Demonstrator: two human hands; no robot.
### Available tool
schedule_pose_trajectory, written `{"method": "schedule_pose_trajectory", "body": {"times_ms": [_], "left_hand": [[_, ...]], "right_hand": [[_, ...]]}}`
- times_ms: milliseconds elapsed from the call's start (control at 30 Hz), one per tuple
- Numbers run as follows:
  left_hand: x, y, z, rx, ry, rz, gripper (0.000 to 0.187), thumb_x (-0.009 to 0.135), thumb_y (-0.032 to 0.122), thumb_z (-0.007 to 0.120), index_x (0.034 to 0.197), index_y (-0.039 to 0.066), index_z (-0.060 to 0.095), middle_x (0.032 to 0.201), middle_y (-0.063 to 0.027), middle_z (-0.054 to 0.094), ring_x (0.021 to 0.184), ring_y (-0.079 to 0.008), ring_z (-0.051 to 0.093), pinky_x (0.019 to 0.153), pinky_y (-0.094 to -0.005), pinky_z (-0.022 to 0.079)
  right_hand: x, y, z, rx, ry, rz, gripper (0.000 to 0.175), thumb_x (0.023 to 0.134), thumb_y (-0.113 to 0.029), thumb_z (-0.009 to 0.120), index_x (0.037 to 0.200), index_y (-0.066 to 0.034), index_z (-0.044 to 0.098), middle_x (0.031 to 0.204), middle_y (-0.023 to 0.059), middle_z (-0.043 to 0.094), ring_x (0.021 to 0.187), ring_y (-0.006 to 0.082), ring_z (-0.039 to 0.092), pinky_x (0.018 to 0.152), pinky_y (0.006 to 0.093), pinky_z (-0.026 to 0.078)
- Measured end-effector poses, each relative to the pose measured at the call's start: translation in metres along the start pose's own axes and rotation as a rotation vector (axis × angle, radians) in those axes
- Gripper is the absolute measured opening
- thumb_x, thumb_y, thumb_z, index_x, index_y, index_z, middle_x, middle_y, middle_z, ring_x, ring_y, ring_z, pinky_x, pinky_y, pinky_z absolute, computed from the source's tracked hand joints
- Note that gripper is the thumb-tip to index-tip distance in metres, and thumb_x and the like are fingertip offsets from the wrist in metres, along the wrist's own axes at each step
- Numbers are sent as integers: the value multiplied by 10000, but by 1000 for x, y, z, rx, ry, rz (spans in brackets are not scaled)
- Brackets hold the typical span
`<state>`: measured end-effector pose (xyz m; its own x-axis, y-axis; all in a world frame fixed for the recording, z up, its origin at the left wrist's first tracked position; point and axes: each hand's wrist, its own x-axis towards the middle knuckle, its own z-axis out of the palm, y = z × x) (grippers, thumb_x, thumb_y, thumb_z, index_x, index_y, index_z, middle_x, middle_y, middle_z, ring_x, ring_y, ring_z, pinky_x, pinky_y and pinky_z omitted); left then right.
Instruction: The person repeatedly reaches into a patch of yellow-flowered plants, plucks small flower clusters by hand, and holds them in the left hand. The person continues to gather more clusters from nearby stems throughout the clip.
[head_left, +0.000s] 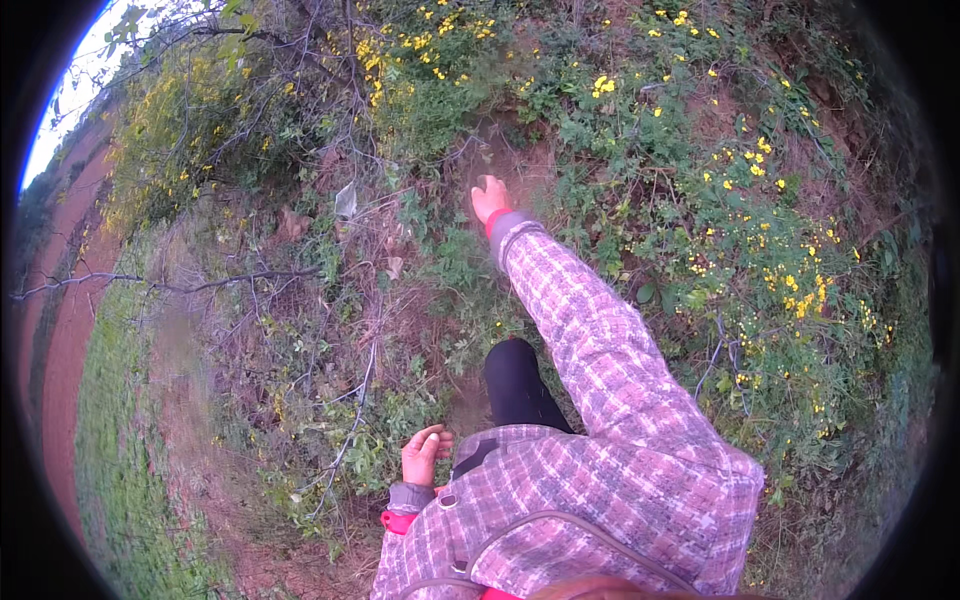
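Note:
My right hand (490, 196) reaches out ahead over a patch of bare reddish soil (525, 169) among green weeds. Its fingers are partly bent, and the view does not settle whether something thin is between them. My left hand (423, 454) is held low, beside the front of my plaid jacket (600, 480), with its fingers curled and the thumb near them; nothing can be made out in it. Yellow wildflowers (603, 86) grow on the slope beyond my right hand, and more yellow blossoms (806, 296) stand to the right of my arm. One dark-trousered knee (517, 375) shows between my arms.
A bare branch (202, 286) extends across the left, and a thin forked twig (360, 405) rises near my left hand. A pale scrap (346, 201), perhaps plastic, lies in the brush. Shrubs with yellow flowers (165, 157) stand at upper left, beside a grassy strip (112, 405) and brown field.

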<state>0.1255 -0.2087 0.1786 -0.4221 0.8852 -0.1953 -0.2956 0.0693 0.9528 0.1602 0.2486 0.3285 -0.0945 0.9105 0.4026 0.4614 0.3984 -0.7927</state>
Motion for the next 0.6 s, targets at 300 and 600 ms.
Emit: {"method": "schedule_pose_trajectory", "body": {"times_ms": [300, 600], "left_hand": [[-44, -14, -5, -83, 4, -141, 290, 883, 153, 486, 1113, -23, 510, 927, -127, 618, 790, -180, 609, 654, -292, 514], [-15, 2, 1, -71, 69, -357, 269, 880, 126, 473, 1102, -21, 512, 934, -129, 619, 788, -176, 607, 657, -280, 511]], "right_hand": [[104, -31, -146, -158, 384, -34, 352, 766, -206, 565, 1057, -11, 532, 1034, 207, 538, 971, 356, 515, 847, 423, 409], [178, -4, -194, -540, 461, -93, 254, 777, -214, 551, 953, -31, 561, 1014, 150, 544, 985, 309, 501, 848, 399, 408]]}}
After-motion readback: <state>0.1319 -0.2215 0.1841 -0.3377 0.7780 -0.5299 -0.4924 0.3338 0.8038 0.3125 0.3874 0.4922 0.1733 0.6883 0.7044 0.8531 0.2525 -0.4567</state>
